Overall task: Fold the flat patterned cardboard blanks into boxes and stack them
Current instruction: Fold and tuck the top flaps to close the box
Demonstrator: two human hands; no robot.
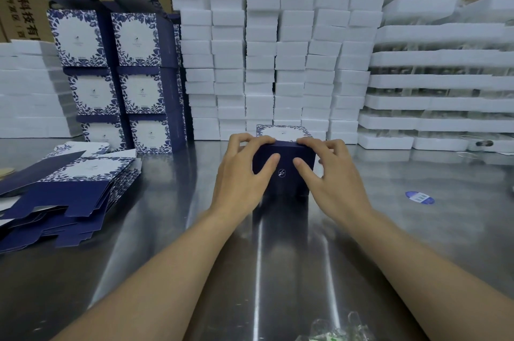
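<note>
A navy box (pixel 283 171) with a white and blue floral top stands on the steel table (pixel 389 229) at the centre. My left hand (pixel 244 171) grips its left side, fingers curled over the top edge and thumb on the navy front. My right hand (pixel 331 174) grips the right side the same way. A pile of flat patterned blanks (pixel 69 190) lies at the left. Folded boxes (pixel 122 76) are stacked in two columns behind that pile.
Stacks of white foam blocks (pixel 275 62) form a wall behind the box, with more foam trays (pixel 439 85) at the right and left. Brown cartons stand at the back. A blue oval sticker (pixel 419 197) lies on the table at the right. Clear plastic wrap (pixel 333 329) sits at the near edge.
</note>
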